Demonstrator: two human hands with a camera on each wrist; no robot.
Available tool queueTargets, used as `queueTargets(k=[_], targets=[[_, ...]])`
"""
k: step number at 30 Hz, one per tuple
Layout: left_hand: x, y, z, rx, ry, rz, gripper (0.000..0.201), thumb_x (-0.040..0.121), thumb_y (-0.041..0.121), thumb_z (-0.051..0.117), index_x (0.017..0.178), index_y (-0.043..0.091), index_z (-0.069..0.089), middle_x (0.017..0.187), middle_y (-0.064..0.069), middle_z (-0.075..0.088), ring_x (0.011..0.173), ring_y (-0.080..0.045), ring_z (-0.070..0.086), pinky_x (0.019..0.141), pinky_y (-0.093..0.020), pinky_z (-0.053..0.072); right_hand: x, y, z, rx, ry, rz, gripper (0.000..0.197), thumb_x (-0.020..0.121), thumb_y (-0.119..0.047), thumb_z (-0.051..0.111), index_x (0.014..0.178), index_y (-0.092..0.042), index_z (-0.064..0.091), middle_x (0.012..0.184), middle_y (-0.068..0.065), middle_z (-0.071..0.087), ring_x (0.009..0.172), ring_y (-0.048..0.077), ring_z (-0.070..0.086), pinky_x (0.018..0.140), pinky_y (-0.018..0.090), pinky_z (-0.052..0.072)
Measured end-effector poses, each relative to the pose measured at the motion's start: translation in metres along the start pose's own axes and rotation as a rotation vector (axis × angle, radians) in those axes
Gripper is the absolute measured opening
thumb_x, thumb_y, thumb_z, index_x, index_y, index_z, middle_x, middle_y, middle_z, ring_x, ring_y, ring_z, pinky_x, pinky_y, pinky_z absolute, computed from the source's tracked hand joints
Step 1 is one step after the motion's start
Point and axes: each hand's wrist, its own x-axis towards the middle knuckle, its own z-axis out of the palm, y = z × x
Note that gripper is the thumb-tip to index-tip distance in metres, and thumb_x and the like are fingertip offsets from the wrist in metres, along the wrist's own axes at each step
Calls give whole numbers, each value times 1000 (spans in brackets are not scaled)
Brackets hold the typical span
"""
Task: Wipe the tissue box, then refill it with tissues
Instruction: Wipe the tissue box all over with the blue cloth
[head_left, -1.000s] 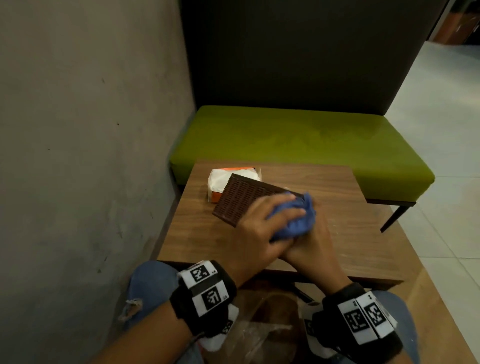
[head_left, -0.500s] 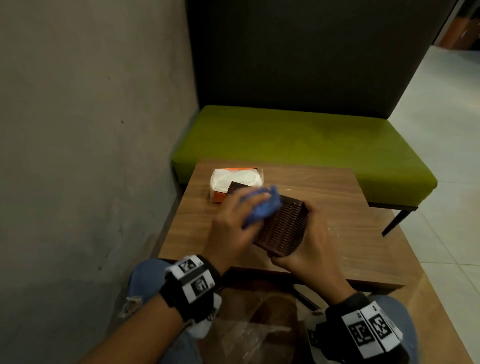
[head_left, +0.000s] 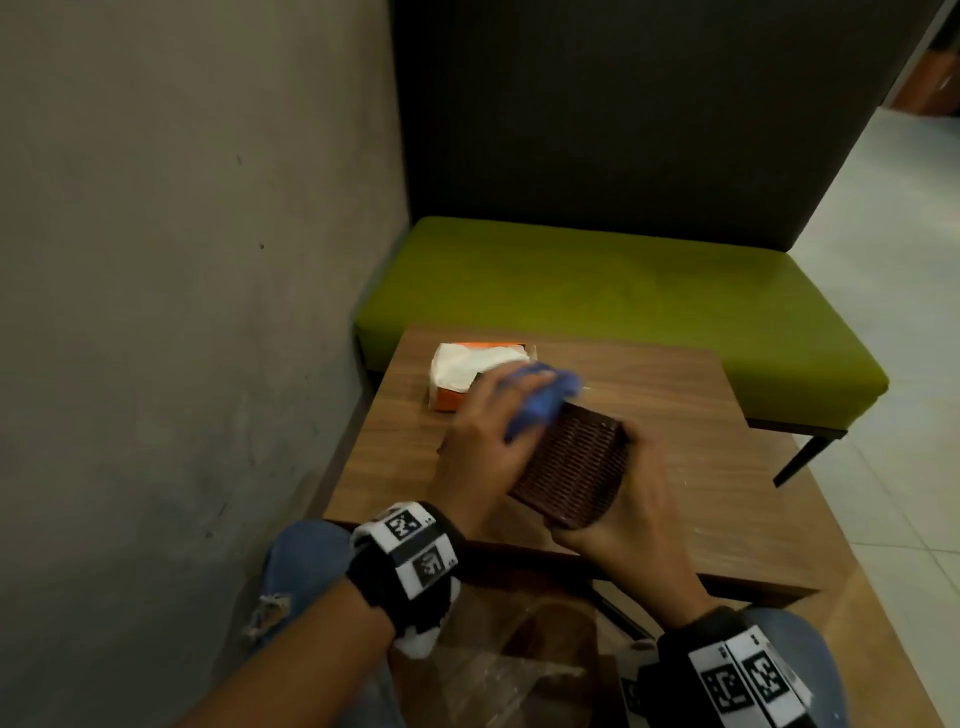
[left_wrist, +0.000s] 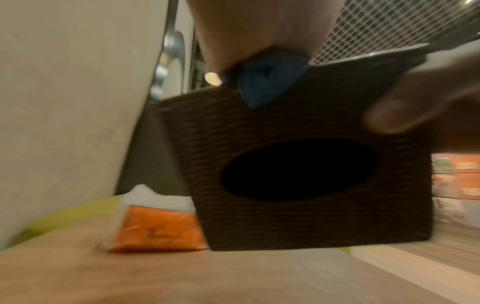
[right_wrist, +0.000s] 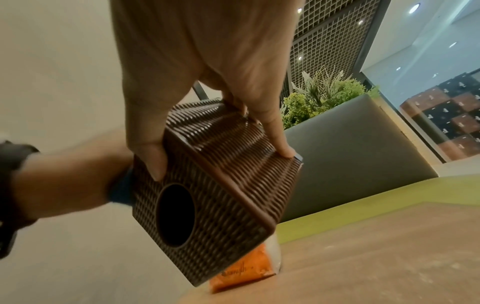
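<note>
Cloth (head_left: 537, 402) on tissue box (head_left: 571, 470), both hands.

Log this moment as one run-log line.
phase: wiping | right hand: holds tissue box tilted above table | left hand: presses blue cloth on box | orange tissue pack: on table, not loaded

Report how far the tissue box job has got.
Done: nothing is finished yet. In hand: the right hand holds the brown tissue box tilted off the table while the left hand presses the blue cloth on it. Left: refilling; the orange tissue pack lies on the table, and the box's opening looks dark.
</note>
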Motion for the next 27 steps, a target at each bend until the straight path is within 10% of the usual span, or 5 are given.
queueTargets(k=[6,11,16,24,27], targets=[[-10,-61,-36,-281,18,-828,14,89,9,59,86,21,65,96,-1,73,94,-20,62,74,-25,50,-10,-2,-17,130,-16,57,99,51,-41,88,129,-25,30,124,-19,42,118,-6,46,95,18,44],[-19,-78,-76,-313,-502,-517,91,62,46,81,139,37,35,139,13,49,128,0,44,101,-25,38,-1,16,-42,365,-114,183,110,40,-40,92,134,-31,34,130,-18,50,125,-4,46,97,24,47],[10,-48,-82,-215,-852,-367,120,59,27,88,145,45,6,149,25,23,137,10,22,111,-18,26,2,18,-46,438,-239,183,106,43,-27,89,133,-33,33,120,-28,56,120,-2,52,86,10,47],[32,-12,-83,398,-724,-61,111,54,43,82,144,31,17,136,10,43,107,-9,52,88,-30,45,11,13,-36,-89,-228,30,134,58,-37,89,151,-23,-7,151,-10,17,132,-8,22,106,3,21],[34,11,-70,772,-718,182,110,53,52,74,143,32,14,130,8,42,90,-20,60,70,-36,51,12,-9,-3,-207,-190,-99,133,59,-55,75,148,-31,-21,152,8,25,138,21,29,111,33,33]])
